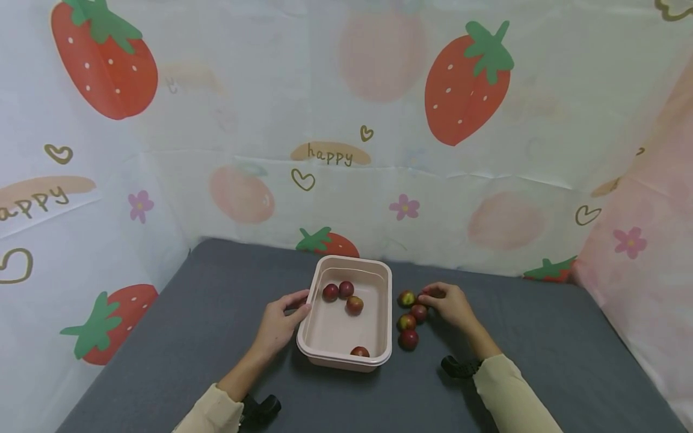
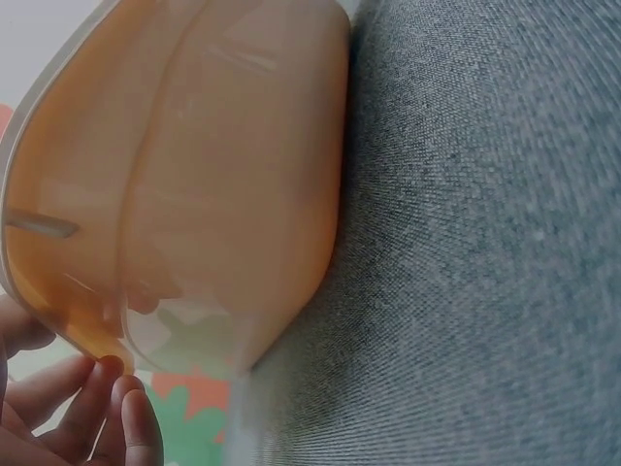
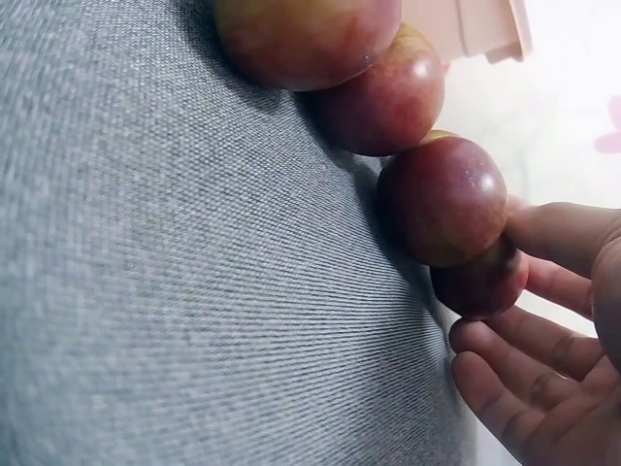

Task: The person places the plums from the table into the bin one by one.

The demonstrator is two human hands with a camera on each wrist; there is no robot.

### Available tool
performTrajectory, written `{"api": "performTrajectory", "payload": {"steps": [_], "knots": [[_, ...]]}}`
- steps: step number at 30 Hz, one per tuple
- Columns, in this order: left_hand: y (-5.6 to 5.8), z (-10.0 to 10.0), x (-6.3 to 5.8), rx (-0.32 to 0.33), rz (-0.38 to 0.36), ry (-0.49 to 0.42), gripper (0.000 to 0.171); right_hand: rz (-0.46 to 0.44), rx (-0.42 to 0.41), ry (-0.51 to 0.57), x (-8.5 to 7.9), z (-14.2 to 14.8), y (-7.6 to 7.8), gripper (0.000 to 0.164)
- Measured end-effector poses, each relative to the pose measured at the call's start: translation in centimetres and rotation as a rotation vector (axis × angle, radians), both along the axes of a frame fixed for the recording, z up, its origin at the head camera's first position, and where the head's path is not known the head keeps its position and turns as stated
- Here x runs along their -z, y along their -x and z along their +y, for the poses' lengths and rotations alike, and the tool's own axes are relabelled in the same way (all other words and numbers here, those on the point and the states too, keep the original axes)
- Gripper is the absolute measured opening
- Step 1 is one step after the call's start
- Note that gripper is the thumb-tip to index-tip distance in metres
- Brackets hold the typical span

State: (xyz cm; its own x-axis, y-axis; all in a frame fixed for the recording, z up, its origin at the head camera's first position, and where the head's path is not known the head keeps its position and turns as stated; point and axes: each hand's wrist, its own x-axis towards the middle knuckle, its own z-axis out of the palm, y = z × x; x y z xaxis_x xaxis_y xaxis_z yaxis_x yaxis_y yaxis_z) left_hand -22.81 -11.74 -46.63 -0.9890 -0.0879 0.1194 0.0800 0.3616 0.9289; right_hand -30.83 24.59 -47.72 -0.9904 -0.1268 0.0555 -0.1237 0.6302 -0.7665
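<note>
In the head view, a pale pink box (image 1: 338, 331) stands on the grey cloth (image 1: 227, 300); four plums (image 1: 354, 305) lie inside, three grouped toward the far left and one by the near wall. Five more plums (image 1: 408, 340) are outside, bunched just to the right of the box, so by count a little under half are in and five are left. The left hand (image 1: 278, 325) comes in from the near left, palm side toward the box; the right hand (image 1: 452, 305) comes in from the near right, wrist bent, reaching left over the far end of the bunch. In the left wrist view, the thumb and fingers pinch the box's rim (image 2: 8, 165) on its left side. In the right wrist view, the thumb and fingertips close narrowly about the far right plum (image 3: 480, 282), low by the cloth; whether it is lifted I cannot tell. The other fingers spread loosely beside it.
</note>
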Motion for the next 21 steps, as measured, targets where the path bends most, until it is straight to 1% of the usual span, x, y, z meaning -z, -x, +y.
{"api": "performTrajectory", "payload": {"steps": [4,9,17,21], "knots": [[-0.04,0.02,-0.03,0.001,0.003,0.002,0.037,-0.014,0.017,-0.005,-0.06,-0.05,0.08,0.032],[-0.01,0.05,-0.01,0.004,0.004,0.000,0.037,0.000,0.039,-0.004,-0.40,-0.01,0.01,0.030],[0.04,0.01,0.05,0.004,0.011,0.003,0.037,0.076,0.033,-0.031,-0.66,-0.12,-0.02,0.032],[0.04,0.01,0.02,0.006,0.011,0.003,0.037,0.088,0.036,-0.025,-0.96,-0.27,-0.15,0.030]]}}
